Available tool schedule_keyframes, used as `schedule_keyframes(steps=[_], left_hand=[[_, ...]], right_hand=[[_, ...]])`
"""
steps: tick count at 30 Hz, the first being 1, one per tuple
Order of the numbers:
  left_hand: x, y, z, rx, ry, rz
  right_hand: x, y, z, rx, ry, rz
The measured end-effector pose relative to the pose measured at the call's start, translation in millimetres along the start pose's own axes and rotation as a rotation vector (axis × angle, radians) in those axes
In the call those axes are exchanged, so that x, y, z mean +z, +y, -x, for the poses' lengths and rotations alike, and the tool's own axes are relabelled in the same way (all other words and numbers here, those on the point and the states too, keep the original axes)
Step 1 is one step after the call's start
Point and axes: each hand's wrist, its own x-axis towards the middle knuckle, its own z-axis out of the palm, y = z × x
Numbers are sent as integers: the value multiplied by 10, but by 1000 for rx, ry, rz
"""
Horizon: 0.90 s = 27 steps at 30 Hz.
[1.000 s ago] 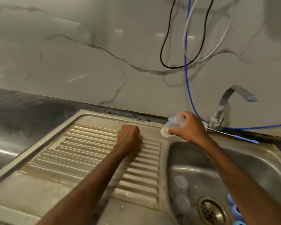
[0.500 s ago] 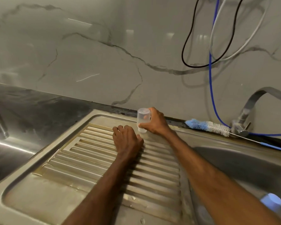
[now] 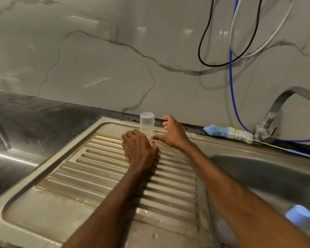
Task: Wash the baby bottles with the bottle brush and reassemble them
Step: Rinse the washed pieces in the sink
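Letting go: right hand [image 3: 174, 133] now spread wide, fingers off the bottle [image 3: 147, 123] it gripped half a second ago, thumb near its base. Bottle stands upright at the far edge of the drainboard [image 3: 89, 169]. Left hand [image 3: 140, 147] rests loosely curled on the ridges, unchanged, holding nothing. Brush [image 3: 227, 132] lies along the sink's back rim.

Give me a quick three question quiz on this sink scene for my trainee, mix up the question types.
1. True or false: the clear plastic bottle lies inside the steel sink basin.
2. Where is the blue-and-white bristled bottle brush? A: in the basin. B: on the back rim by the metal tap. C: in a hand.
3. Complete: the right hand beside the bottle is ____, gripping nothing.
Key: 1 false, it stands on end on the ribbed steel draining board. 2 B. 3 open.
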Motion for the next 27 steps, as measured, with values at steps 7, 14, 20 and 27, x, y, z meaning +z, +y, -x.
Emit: schedule_keyframes(steps=[7,14,20,27], left_hand=[[-117,231,166,148,68,95],[-37,798,521,457,4,216],[231,1436,915,578,-253,180],[382,1727,1052,681,-275,199]], right_hand=[[-825,565,797,-12,70,37],[-1467,1348,1458,146,237,163],[-1462,2017,1674,407,-325,343],[-1209,2244,1666,383,-408,369]])
